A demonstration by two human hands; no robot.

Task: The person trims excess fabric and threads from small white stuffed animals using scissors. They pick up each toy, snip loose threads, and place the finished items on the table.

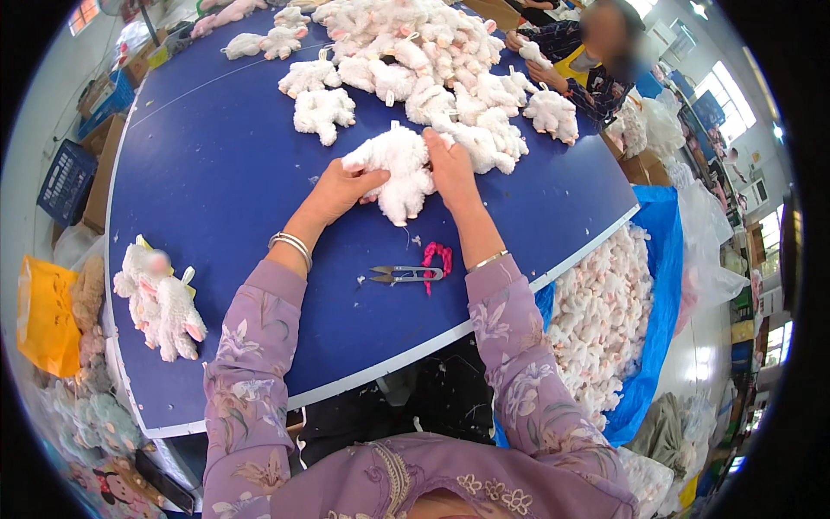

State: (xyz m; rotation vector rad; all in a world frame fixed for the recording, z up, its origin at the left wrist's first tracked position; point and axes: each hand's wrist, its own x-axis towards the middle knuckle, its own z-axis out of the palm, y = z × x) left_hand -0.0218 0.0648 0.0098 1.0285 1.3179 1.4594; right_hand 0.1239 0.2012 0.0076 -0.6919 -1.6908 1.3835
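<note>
Two hands (341, 186) (450, 170), grip of both on one white plush (400, 169), blue table (216, 182) below, cluttered workroom (702, 359) around.

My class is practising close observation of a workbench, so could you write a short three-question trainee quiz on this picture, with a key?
1. What do the left hand and right hand hold between them?

2. True or false: the metal snips are gripped in the right hand.

3. What colour is the knotted strip at the handle end of the snips? A: green. B: pink. C: white.

Key:
1. A white plush piece.
2. False: the snips lie on the blue table.
3. B.
</note>
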